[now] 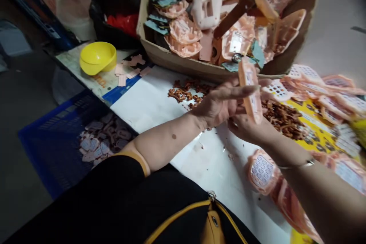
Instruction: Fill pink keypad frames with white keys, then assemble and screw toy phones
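Observation:
A pink plastic casing (250, 90) stands on edge between my hands, in front of the cardboard box. My left hand (221, 103) holds it from the left, with a finger stretched across its face. My right hand (248, 124) is behind and below the casing, its fingers closed against it and partly hidden. Small brown parts (283, 120) lie in a heap to the right of my hands, and more brown parts (184, 93) lie to the left on the white tabletop (148, 101).
A cardboard box (183, 63) full of pink casings stands behind my hands. Stacked pink casings (263, 171) lie at the right. A yellow bowl (97, 58) is on the left, near a black bag (114, 0). Below the table edge is a blue crate (42, 141) with pink pieces.

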The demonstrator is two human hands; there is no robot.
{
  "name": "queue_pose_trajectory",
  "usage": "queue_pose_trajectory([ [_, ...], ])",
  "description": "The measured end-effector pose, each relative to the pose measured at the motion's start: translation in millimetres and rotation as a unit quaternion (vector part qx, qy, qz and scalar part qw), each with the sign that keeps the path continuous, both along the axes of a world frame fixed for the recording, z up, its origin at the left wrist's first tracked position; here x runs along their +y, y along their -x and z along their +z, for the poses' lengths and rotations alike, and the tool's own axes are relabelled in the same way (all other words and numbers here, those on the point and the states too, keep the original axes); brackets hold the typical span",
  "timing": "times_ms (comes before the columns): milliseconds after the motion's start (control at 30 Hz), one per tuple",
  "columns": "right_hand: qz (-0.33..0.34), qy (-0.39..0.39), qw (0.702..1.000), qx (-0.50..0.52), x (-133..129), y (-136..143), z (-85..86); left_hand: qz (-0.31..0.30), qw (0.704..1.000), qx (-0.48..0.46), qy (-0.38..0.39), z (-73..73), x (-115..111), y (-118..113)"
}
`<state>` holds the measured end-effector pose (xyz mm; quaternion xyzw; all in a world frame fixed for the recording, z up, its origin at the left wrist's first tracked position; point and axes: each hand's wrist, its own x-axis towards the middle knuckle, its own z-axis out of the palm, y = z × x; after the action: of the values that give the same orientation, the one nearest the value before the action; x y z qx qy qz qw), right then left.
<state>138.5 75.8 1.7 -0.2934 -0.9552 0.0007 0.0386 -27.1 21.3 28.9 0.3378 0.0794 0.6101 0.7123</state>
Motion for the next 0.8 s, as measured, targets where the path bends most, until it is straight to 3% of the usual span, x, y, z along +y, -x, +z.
queue_pose_trajectory([
  [33,-0.003,0.013,1.0,0.018,2,-5,2.0,-0.019,1.0,0.002,-0.015,-2.3,0,0],
  [100,-0.047,0.054,0.995,0.064,3,-15,9.1,0.017,1.0,-0.015,-0.009,-1.3,-3,2],
  [200,-0.185,0.106,0.966,0.143,3,-28,20.1,0.032,0.999,-0.033,-0.001,8.0,-8,10],
  [267,-0.256,0.131,0.946,0.147,5,-37,23.0,0.077,0.995,-0.042,0.038,13.8,-6,16],
  [333,-0.285,0.12,0.945,0.11,6,-44,22.4,0.087,0.993,-0.036,0.074,17.7,-3,20],
  [400,-0.271,0.053,0.958,0.071,3,-45,20.3,0.09,0.992,-0.044,0.075,19.8,-2,21],
  [500,-0.188,-0.029,0.981,0.037,-8,-31,16.8,0.081,0.993,-0.053,0.059,21.0,-4,21],
  [600,-0.123,-0.04,0.991,-0.019,-18,-9,12.2,0.068,0.994,-0.052,0.064,21.1,-6,21],
  [800,-0.092,-0.076,0.988,-0.094,-17,10,-0.9,0.067,0.993,-0.062,0.076,22.4,-7,18],
])
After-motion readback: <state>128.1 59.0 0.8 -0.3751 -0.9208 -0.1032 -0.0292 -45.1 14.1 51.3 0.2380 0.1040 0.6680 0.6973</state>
